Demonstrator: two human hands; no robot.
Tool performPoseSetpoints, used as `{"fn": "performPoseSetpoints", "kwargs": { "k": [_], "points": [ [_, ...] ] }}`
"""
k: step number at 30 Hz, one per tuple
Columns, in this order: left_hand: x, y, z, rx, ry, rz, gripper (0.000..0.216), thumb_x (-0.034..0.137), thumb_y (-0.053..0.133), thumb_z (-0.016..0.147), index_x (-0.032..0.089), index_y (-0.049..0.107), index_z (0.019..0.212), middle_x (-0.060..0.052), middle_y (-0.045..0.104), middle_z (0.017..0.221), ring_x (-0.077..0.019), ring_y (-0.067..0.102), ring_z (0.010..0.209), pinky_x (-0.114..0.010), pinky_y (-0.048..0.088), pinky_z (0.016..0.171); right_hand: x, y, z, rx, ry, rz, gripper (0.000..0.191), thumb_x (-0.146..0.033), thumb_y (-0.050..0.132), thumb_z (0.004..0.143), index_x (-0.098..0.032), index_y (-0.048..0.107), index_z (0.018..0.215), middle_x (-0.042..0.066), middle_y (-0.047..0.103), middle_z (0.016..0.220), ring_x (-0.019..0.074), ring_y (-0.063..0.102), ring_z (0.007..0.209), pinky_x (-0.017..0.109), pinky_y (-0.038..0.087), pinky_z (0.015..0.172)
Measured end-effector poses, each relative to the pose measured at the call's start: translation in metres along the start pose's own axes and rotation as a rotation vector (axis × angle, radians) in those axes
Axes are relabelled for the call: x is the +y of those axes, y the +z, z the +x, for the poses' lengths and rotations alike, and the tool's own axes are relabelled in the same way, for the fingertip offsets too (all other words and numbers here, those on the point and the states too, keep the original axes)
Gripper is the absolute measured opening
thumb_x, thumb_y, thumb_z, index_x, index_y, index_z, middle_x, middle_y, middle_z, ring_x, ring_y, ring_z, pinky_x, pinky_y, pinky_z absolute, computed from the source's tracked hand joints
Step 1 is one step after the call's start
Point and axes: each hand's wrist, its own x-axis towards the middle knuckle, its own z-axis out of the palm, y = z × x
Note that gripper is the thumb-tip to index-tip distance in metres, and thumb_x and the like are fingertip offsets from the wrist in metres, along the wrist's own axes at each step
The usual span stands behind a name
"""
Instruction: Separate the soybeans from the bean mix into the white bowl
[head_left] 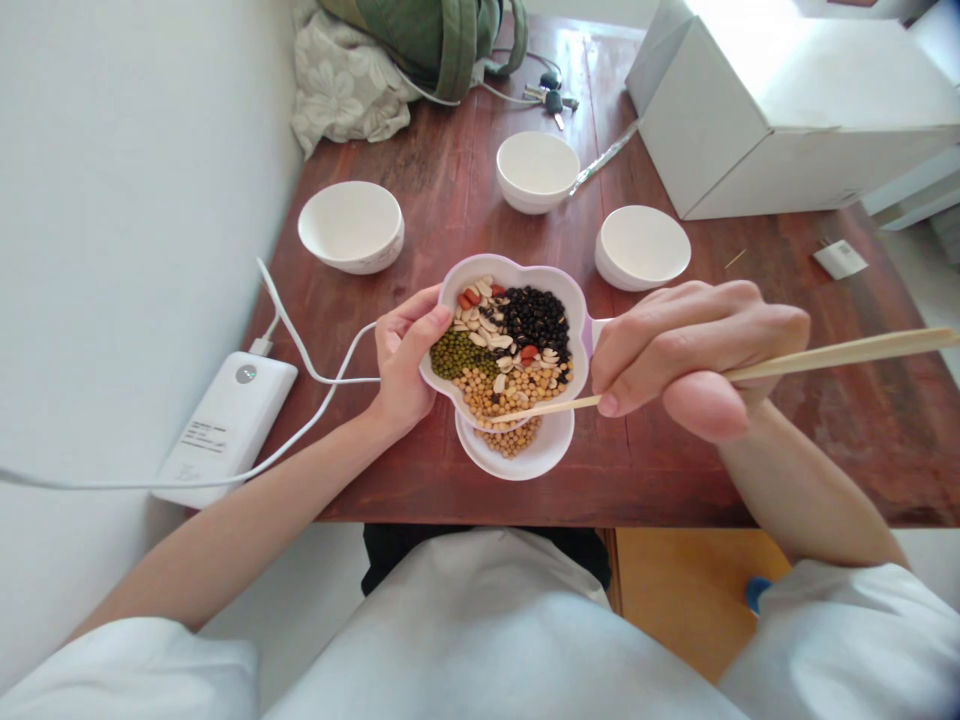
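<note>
My left hand (411,355) grips the left rim of a flower-shaped bowl (442,385) with a pale purple edge, thumb on top. Inside lie black beans (534,318), green mung beans (457,354), yellow soybeans (484,392) and whole and split peanuts (480,325). My right hand (697,350) is closed around wooden chopsticks (847,355), whose tips reach the soybeans at the bowl's front edge. Tilted toward me, the bowl overhangs a small white dish (556,450) that holds soybeans. A white handle shows beside my right fingers.
Three white bowls (351,228) (538,172) (643,247) stand behind. A white power bank (229,425) with a looping cable (330,390) lies left. Farther back are a green bag (420,40), keys (553,98) and a white box (750,120). A white charger (841,259) sits right.
</note>
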Motion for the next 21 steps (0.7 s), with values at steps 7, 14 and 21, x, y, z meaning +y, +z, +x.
{"fn": "performPoseSetpoints", "kwargs": {
  "k": [7,14,21],
  "points": [
    [-0.0006,0.0002,0.0012,0.001,-0.007,-0.014,0.027,0.043,0.083,0.085,0.02,0.085,0.099,-0.008,0.083,0.092,-0.03,0.079,0.098,-0.039,0.066,0.083,0.0011,0.001,0.0004,0.036,-0.012,0.009,0.052,-0.055,0.055,0.104,-0.017,0.072,0.073,0.004,0.073,0.069,0.0101,0.072,0.06,0.02,0.053,0.05],
    [-0.0015,0.0,0.0006,0.004,-0.002,-0.02,0.028,0.045,0.084,0.084,0.019,0.084,0.096,-0.009,0.081,0.089,-0.0308,0.08,0.098,-0.039,0.065,0.087,-0.0018,0.0053,0.0025,0.107,-0.004,0.003,0.055,-0.056,0.057,0.102,-0.016,0.07,0.068,0.003,0.071,0.066,0.0097,0.071,0.057,0.02,0.054,0.051],
    [-0.0008,0.0004,-0.0006,0.019,-0.007,0.02,0.029,0.047,0.082,0.084,0.021,0.084,0.097,-0.008,0.083,0.092,-0.0312,0.079,0.1,-0.037,0.065,0.082,-0.0005,0.0037,0.0022,0.091,0.023,0.045,0.055,-0.053,0.057,0.104,-0.014,0.071,0.068,0.006,0.072,0.066,0.0118,0.071,0.058,0.022,0.055,0.051]
  ]
}}
